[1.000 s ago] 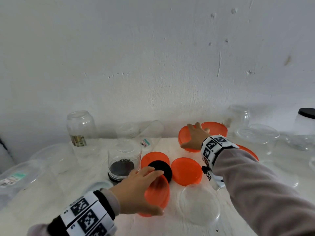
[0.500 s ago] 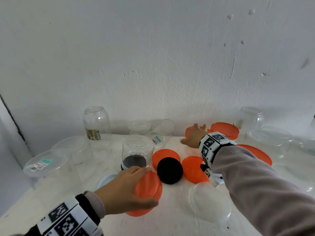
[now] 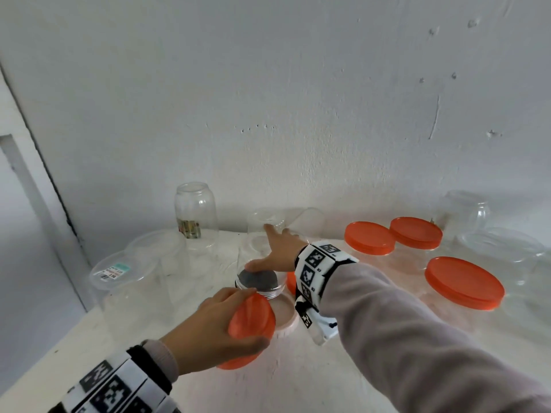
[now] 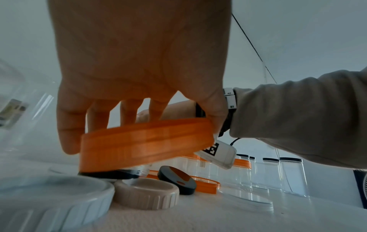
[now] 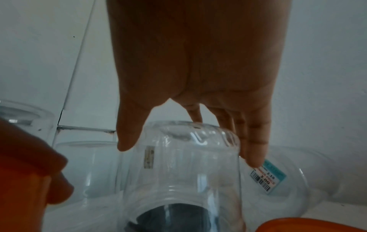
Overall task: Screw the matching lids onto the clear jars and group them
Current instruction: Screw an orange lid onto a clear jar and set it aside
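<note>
Head view, nearest first: the left hand [image 3: 205, 326] curls fingers and thumb round a ribbed orange lid [image 3: 252, 318], held tilted just above the white table [image 3: 298, 380]. The left wrist view shows that lid's [image 4: 146, 144] grooved plastic skirt, with the thumb on one side of the rim and the fingers on the other. Under it on the table lie a beige ribbed lid [image 4: 147, 193], hollow side up, a larger pale lid [image 4: 53, 199], and a black lid [image 4: 176, 178] leaning on a flat orange one.

Just beyond, the right hand [image 3: 280, 251] reaches forward with fingers spread wide over a small clear jar [image 3: 259, 280]. The right wrist view shows the jar [image 5: 184, 169] standing mouth down, smooth and round-shouldered, with the thumb on one side and the fingers on the other, touching its upturned base; something dark shows inside near the threaded mouth. Whether the hand grips it firmly I cannot tell.

To the right, three orange lids sit on clear jars, the nearest [image 3: 463, 281] widest. To the left stand broad clear tubs, one with a price sticker [image 3: 114, 271]. At the wall stands a tall clear bottle-shaped jar [image 3: 195, 213] with a label, mouth down. The table's left edge runs diagonally close by the left wrist.
</note>
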